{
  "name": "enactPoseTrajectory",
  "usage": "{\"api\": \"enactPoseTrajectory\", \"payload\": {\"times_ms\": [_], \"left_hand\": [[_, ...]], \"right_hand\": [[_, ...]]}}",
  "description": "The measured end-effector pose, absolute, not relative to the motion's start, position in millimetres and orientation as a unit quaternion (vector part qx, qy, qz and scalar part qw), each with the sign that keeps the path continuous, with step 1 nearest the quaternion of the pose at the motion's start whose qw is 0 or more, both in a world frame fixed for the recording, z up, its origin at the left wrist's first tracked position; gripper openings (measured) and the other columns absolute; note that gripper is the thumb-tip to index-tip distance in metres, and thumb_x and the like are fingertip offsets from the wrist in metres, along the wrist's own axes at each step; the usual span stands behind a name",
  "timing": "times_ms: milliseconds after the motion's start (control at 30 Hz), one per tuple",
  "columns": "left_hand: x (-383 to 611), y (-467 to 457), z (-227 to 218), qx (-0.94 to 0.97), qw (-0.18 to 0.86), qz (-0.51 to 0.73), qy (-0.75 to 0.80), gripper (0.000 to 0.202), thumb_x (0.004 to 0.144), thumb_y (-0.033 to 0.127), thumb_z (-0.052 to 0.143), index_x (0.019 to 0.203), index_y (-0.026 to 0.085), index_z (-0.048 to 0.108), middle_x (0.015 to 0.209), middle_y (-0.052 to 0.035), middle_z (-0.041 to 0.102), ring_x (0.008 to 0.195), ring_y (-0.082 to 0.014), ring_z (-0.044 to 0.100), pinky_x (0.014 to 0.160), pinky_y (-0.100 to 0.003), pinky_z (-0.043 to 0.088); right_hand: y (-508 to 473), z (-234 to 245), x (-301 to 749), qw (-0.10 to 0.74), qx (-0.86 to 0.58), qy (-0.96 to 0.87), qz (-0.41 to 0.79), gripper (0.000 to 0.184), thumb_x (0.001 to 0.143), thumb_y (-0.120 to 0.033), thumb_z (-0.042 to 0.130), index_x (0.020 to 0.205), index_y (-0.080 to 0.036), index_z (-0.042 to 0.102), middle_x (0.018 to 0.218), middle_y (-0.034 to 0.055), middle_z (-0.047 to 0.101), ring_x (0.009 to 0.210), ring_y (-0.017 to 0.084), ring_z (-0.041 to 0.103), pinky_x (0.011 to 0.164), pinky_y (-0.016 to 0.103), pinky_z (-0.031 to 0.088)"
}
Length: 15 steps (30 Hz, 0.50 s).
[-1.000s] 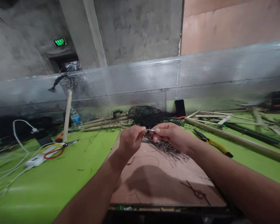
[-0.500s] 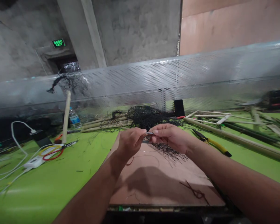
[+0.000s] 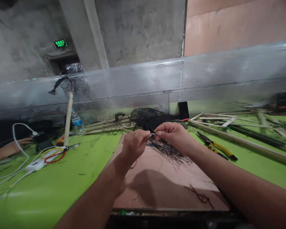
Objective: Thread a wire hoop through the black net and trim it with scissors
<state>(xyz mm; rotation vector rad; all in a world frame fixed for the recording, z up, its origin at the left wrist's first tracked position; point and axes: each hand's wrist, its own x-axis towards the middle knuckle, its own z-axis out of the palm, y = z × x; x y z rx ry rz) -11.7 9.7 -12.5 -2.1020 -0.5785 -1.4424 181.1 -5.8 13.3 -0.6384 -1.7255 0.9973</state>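
Both my hands meet above the far part of a pinkish board. A thin, dark, wire-like piece spans the short gap between their fingertips; its exact kind is too small to make out. My left hand pinches one end, thumb and fingers pressed together. At the other end my right hand has thumb and forefinger closed on it. Right behind and below my fingers lies a tangled bundle of black wiry strands, partly hidden by my right hand.
Yellow-handled pliers lie right of the board, near bamboo poles. At left are a white power strip, scissors with red and yellow handles, a water bottle and another person's hand. Perforated metal runs behind.
My right hand has lifted slightly, its fingers more bent at the thin piece. My left hand stays nearly in place. Another person's hand has come in at the left edge by the cables.
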Motion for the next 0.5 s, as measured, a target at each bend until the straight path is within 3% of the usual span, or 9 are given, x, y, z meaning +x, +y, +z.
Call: {"api": "enactPoseTrajectory", "payload": {"times_ms": [167, 267, 367, 433, 500], "left_hand": [[-7.1, 7.3, -12.0, -0.779, 0.211, -0.542, -0.233, 0.007, 0.082, 0.018, 0.060, 0.088, 0.016, 0.062, 0.074, -0.0023, 0.068, 0.067, -0.0104, 0.062, 0.063, -0.020, 0.047], [-3.6, 4.2, -9.9, -0.777, 0.165, -0.549, -0.261, 0.006, 0.082, 0.019, 0.060, 0.086, 0.015, 0.063, 0.072, -0.0018, 0.068, 0.065, -0.0099, 0.062, 0.061, -0.019, 0.047], [-4.4, 3.7, -8.5, -0.773, 0.145, -0.556, -0.270, 0.007, 0.082, 0.020, 0.060, 0.085, 0.015, 0.064, 0.072, -0.0017, 0.068, 0.065, -0.0098, 0.062, 0.060, -0.019, 0.046], [-7.5, 5.5, -8.7, -0.771, 0.164, -0.557, -0.262, 0.007, 0.082, 0.021, 0.060, 0.085, 0.016, 0.064, 0.072, -0.0015, 0.067, 0.066, -0.0099, 0.062, 0.061, -0.019, 0.046], [-11.0, 8.0, -9.7, -0.774, 0.199, -0.548, -0.246, 0.007, 0.082, 0.021, 0.060, 0.087, 0.016, 0.063, 0.072, -0.0013, 0.067, 0.066, -0.0102, 0.062, 0.062, -0.020, 0.045]], "right_hand": [[-5.6, 10.2, 185.2, 0.487, -0.238, -0.841, -0.001, 0.016, 0.085, -0.015, 0.050, 0.083, -0.017, 0.066, 0.079, 0.0066, 0.068, 0.079, 0.017, 0.059, 0.072, 0.032, 0.047], [-2.4, 8.4, 187.9, 0.448, -0.182, -0.869, -0.104, 0.021, 0.084, -0.009, 0.047, 0.087, -0.016, 0.066, 0.084, 0.0087, 0.069, 0.092, 0.021, 0.059, 0.084, 0.038, 0.046], [0.7, 7.5, 187.5, 0.489, -0.209, -0.847, 0.011, 0.015, 0.084, -0.017, 0.052, 0.089, -0.018, 0.066, 0.088, 0.0073, 0.070, 0.091, 0.020, 0.060, 0.085, 0.038, 0.047], [2.1, 8.0, 186.6, 0.515, -0.237, -0.795, 0.215, 0.014, 0.085, -0.027, 0.055, 0.092, -0.019, 0.065, 0.084, 0.0063, 0.070, 0.082, 0.018, 0.063, 0.078, 0.035, 0.051], [3.7, 9.0, 186.8, 0.483, -0.245, -0.723, 0.429, 0.022, 0.088, -0.037, 0.052, 0.093, -0.017, 0.062, 0.076, 0.0065, 0.070, 0.072, 0.017, 0.065, 0.070, 0.033, 0.053]]}}
